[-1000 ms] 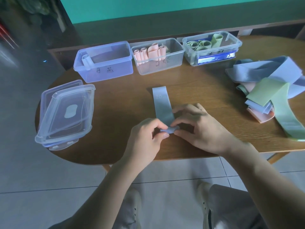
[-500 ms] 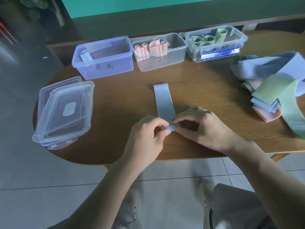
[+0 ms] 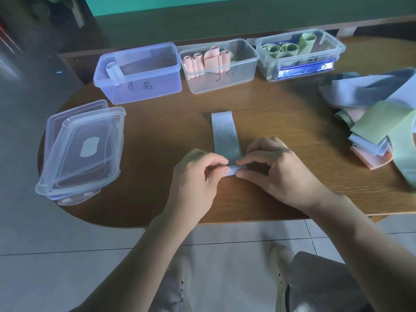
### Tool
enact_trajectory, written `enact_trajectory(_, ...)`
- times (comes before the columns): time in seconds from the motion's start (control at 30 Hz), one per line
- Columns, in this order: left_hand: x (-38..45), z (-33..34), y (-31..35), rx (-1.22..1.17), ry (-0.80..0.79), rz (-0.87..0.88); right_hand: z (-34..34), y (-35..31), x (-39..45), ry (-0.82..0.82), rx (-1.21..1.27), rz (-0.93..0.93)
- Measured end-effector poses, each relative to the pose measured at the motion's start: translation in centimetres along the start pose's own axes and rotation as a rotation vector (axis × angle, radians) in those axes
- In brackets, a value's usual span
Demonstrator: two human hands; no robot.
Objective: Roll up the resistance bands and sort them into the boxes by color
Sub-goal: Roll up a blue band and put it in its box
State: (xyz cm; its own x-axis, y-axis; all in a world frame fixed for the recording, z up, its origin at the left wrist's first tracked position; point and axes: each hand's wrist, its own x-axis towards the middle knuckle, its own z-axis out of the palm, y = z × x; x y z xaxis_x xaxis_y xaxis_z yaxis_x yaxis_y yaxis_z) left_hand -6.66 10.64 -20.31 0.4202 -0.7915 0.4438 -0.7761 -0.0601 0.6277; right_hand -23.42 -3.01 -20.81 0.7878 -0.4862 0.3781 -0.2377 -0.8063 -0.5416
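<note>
From the head view, the pile of loose bands point(image 3: 380, 122) is cut off by the right edge, so its full extent cannot be told. The writing on the box fronts is too faint to be read, and only a "20" can be made out on the blue band point(image 3: 225, 136). The rolled near end of that band is largely hidden behind fingertips.

The roll is pinched from its left by the left hand point(image 3: 198, 176), thumb and forefinger curled round it. It is pinched from the right by the right hand point(image 3: 276, 174), fingers arched over the top (thumb tucked below). The flat remainder lies stretched away across the wooden table point(image 3: 157, 136).

At the far edge are seen the blue box point(image 3: 144, 84) with one roll, the middle box point(image 3: 225, 79) with pink rolls, the right box point(image 3: 301, 66) with green ones. Stacked lids point(image 3: 83, 149) are seen at left.
</note>
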Motion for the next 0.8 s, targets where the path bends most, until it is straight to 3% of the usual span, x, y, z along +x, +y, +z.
enact_trajectory(0.3, 0.7, -0.3, -0.4, 0.040, -0.090, 0.070, 0.3, -0.4, 0.5, 0.069, 0.023, 0.036)
enact_trajectory(0.63, 1.2, 0.7, -1.1, 0.058, 0.056, 0.071, 0.7, 0.4, 1.3, 0.021, 0.006, -0.003)
enact_trajectory(0.8, 1.4, 0.6, -1.0, 0.095, 0.037, 0.111, 1.0, 0.4, 1.6, 0.051, 0.018, 0.034)
